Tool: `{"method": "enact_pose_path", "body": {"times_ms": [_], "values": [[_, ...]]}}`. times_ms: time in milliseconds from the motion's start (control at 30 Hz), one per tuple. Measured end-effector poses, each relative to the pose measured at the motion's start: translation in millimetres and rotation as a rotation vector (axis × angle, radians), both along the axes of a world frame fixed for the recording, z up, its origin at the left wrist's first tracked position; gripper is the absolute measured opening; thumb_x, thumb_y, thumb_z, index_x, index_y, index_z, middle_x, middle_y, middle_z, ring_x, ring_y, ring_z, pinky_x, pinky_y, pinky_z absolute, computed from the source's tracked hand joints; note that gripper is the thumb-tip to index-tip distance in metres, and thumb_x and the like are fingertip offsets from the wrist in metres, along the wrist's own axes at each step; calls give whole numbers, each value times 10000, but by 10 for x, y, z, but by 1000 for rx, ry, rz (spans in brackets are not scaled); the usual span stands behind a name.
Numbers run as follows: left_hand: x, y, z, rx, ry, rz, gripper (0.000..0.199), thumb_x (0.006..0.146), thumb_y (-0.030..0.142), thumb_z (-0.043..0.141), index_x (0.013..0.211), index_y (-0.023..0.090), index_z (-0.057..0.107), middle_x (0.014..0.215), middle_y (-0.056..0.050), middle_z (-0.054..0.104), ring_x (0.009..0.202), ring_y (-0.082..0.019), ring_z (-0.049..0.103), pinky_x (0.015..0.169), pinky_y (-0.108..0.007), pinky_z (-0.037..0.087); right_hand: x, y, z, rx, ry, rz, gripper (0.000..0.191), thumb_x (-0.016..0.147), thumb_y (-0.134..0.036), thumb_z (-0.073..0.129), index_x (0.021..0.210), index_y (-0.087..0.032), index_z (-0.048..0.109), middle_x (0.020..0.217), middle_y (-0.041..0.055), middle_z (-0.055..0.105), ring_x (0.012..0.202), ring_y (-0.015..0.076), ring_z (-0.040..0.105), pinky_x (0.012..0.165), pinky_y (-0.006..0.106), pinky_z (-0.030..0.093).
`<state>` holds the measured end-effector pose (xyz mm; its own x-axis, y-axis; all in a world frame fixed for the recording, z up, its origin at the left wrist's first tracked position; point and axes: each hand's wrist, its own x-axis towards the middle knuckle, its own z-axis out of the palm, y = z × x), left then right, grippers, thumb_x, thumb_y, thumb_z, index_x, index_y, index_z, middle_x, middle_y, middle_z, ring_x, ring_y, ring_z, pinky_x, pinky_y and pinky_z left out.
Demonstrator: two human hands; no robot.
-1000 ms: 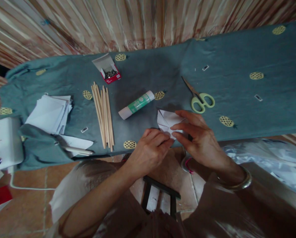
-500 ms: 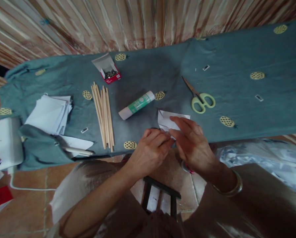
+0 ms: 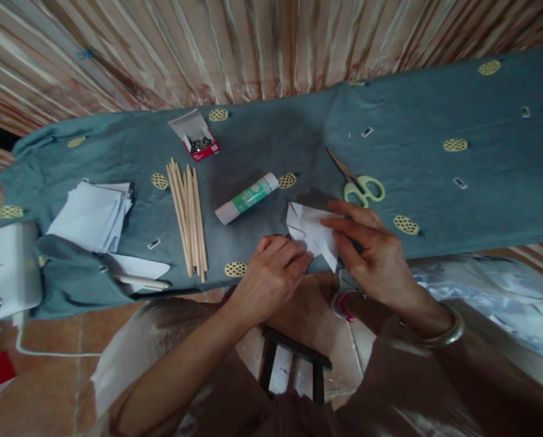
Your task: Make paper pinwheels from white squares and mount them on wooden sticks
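The 1 camera sat on the person's head and looked forward and steeply down over the lap (image 3: 380,388). It was near enough that the left hand (image 3: 273,273) and the right hand (image 3: 374,249) fell just below mid-view, yet wide enough to take in the cloth-covered table (image 3: 417,182) from its left end, the curtain (image 3: 262,48) behind it, and tiled floor (image 3: 48,388) below.

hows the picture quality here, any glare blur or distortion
Head view: dim overall, though the white paper stands out; head view: highlight on the bracelet; head view: curtain pleats splay toward the sides, suggesting wide-angle distortion; head view: glue stick print too soft to read.
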<state>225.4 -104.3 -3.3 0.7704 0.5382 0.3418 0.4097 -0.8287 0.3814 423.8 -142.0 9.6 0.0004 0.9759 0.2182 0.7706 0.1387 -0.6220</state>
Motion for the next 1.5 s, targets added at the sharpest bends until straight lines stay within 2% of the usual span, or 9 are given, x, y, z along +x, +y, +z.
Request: {"method": "enact_pose_path", "body": {"times_ms": [200,533,767,900,1033,1333,1500], "values": [[16,8,7,15,-3,12,146,913,202,576,1011,142,667,966,-54,702,871,-196,578,761,-353,421,18,33,-25,-2,-91,-9,325,929,-210,445,1161,-115,653,1285,170,628,1207,290,586,1042,495,470],[-77,176,15,47,19,89,177,931,156,527,1043,160,663,1036,-63,706,915,-201,581,793,-372,425,41,31,-10,23,-145,-41,321,933,-236,462,1177,-123,639,1253,167,647,1197,294,592,1041,477,464],[-112,285,36,89,9,134,205,912,130,519,1071,163,644,1073,-71,684,992,-227,565,865,-404,424,22,0,39,-16,-139,-77,275,909,-232,485,1110,-166,660,1066,110,728,994,263,685,896,418,545],[-6,207,89,77,-14,107,176,927,200,529,1059,156,638,1035,-78,674,973,-219,557,805,-372,420,29,6,52,-21,-129,-100,276,907,-230,479,1109,-182,662,1075,101,726,996,261,681,892,424,538],[131,136,91,61,81,47,173,923,290,564,985,159,658,922,-52,676,871,-209,551,727,-357,386,14,6,64,-21,-121,-95,278,910,-224,466,1097,-177,666,1066,102,725,993,254,677,899,415,529],[192,127,95,114,184,43,151,924,195,536,869,143,667,816,-51,661,806,-212,539,694,-354,353,66,-27,54,-6,-97,-77,282,896,-180,452,1058,-166,682,1080,114,722,1027,257,669,937,428,519],[124,99,105,91,171,36,154,927,175,523,874,144,664,826,-49,668,819,-202,548,701,-347,360,183,-39,35,-76,70,-24,270,829,-130,487,968,-208,704,1200,92,678,1162,263,616,1020,462,471]]}}
